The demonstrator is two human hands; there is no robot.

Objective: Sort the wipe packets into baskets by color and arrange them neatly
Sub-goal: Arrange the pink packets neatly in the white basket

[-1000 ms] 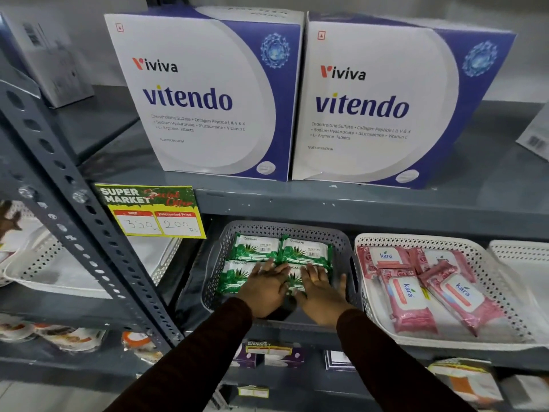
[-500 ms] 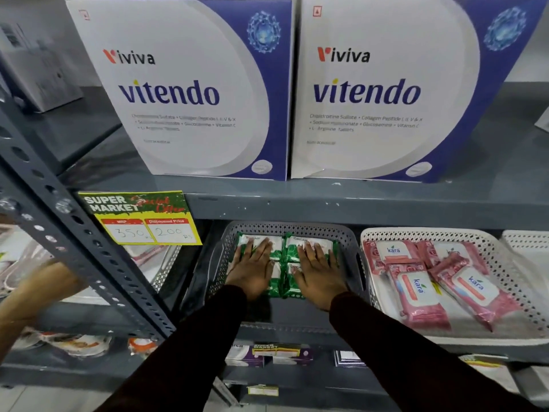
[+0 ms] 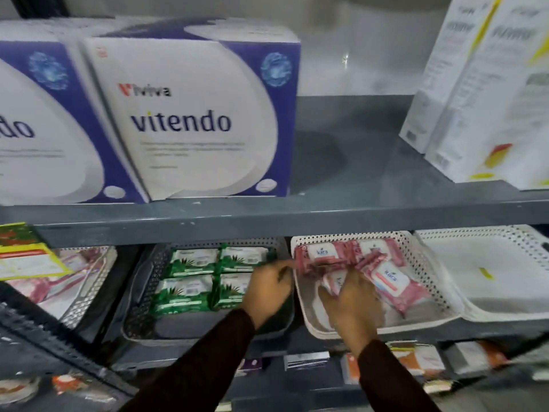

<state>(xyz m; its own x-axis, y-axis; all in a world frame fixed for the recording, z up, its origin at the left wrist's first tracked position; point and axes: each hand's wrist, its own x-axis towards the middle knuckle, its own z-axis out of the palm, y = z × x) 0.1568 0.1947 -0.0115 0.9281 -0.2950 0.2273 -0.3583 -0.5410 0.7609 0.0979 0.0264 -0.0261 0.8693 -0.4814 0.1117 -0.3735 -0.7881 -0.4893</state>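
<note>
A grey basket [image 3: 139,319] on the middle shelf holds green wipe packets [image 3: 193,275] laid flat in two rows of two. To its right, a white basket [image 3: 416,245] holds pink wipe packets, which lie unevenly: one at the back left [image 3: 323,252], one tilted at the right [image 3: 392,281]. My left hand [image 3: 267,288] sits over the grey basket's right edge, its fingertips pinching the left end of the back pink packet. My right hand [image 3: 347,304] is inside the white basket, fingers curled on a pink packet [image 3: 334,282] mostly hidden beneath it.
An empty white basket [image 3: 490,263] stands at the far right. Another basket [image 3: 86,281] with pink items sits at the left behind a price tag [image 3: 26,257]. Large Vitendo boxes [image 3: 190,120] and white cartons [image 3: 475,99] fill the upper shelf. Small boxes [image 3: 416,358] line the lower shelf.
Both hands left the green packets and moved right to the pink packets in the white basket. The view has swung right.
</note>
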